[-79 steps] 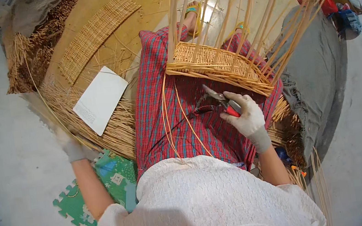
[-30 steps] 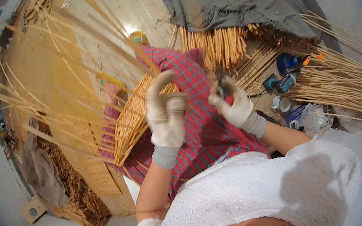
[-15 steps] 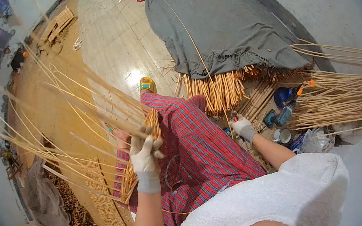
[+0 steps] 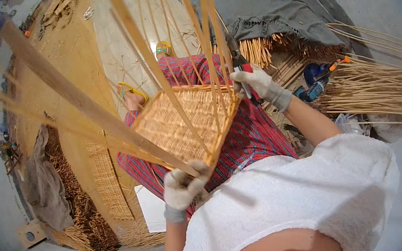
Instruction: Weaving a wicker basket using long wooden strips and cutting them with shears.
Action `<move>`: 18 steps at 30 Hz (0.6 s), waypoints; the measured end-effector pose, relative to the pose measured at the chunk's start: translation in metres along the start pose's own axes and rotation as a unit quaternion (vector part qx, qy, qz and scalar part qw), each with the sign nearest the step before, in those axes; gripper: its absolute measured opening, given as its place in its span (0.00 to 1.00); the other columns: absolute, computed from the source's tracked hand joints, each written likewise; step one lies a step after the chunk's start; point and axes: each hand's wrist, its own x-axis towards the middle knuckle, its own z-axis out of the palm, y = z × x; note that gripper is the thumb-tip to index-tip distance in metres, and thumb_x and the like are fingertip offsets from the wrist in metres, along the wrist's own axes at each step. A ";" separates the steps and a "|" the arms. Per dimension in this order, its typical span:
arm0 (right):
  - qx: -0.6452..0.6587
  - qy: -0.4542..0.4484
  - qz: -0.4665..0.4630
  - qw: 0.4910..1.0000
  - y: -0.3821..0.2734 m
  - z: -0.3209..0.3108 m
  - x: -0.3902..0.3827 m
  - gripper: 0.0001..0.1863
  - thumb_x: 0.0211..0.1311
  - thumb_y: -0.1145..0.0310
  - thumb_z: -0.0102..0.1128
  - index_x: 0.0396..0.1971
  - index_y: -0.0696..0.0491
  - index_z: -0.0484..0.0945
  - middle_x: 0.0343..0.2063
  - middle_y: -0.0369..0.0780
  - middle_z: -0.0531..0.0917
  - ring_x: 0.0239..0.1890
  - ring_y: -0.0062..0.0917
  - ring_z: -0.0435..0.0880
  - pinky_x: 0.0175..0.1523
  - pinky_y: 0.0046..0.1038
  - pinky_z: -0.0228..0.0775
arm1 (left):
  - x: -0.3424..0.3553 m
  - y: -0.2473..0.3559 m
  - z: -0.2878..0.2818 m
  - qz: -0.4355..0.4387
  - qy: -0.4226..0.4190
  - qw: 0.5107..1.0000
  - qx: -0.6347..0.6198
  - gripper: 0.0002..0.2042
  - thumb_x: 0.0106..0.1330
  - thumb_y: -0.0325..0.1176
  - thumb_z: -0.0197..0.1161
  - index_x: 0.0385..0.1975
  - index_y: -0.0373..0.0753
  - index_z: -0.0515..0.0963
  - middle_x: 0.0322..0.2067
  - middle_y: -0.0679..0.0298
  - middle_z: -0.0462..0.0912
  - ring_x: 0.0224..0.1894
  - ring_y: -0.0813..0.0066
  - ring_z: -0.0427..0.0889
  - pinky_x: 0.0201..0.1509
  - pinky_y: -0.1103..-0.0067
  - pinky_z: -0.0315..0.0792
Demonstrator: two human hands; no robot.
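1. Left: a woven strip [image 4: 108, 179] lies on the floor sheet; nearer, a white panel [image 4: 151, 209] shows no readable writing.
2. The left hand [image 4: 186, 186], gloved, closes its grip round the near corner of the woven base [image 4: 160, 126], where a thick stake [image 4: 79, 98] slants far left.
3. The base sits across the lap, stakes rising from its edges. I judge the step to be steadying the base and bringing the cutter to its far right corner.
4. There the right hand [image 4: 256, 81] has its grip around red-handled shears [image 4: 245, 69]; whether the blades touch a stake is unclear. The next move seems to call for clear blades and a steady base.
5. Right: a blue drill [image 4: 311, 90], no brand legible, beside loose rods [image 4: 376, 95].
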 end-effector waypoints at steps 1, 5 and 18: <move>0.000 0.001 0.000 1.000 0.004 0.003 0.001 0.20 0.63 0.64 0.56 0.53 0.56 0.75 0.21 0.36 0.80 0.18 0.20 0.79 0.23 0.22 0.73 | 0.004 -0.003 -0.011 0.018 0.002 1.000 0.004 0.13 0.57 0.18 0.61 0.43 0.30 0.78 0.33 0.58 0.84 0.19 0.74 0.81 0.21 0.82 0.76; 0.146 0.001 -0.083 0.986 -0.004 0.029 -0.009 0.14 0.66 0.64 0.52 0.38 0.59 0.79 0.22 0.36 0.79 0.21 0.22 0.77 0.29 0.24 0.75 | 0.026 -0.011 -0.046 0.190 0.161 0.965 0.084 0.15 0.59 0.18 0.58 0.46 0.33 0.75 0.28 0.65 0.78 0.17 0.82 0.74 0.18 0.84 0.67; -0.107 -0.204 -0.073 0.970 0.008 0.100 -0.009 0.26 0.61 0.68 0.59 0.59 0.58 0.70 0.23 0.33 0.79 0.21 0.13 0.74 0.28 0.20 0.67 | 0.065 -0.033 0.036 0.208 0.161 0.963 0.061 0.38 0.59 0.17 0.54 0.71 0.40 0.48 0.62 0.50 0.67 0.37 0.75 0.81 0.40 0.78 0.78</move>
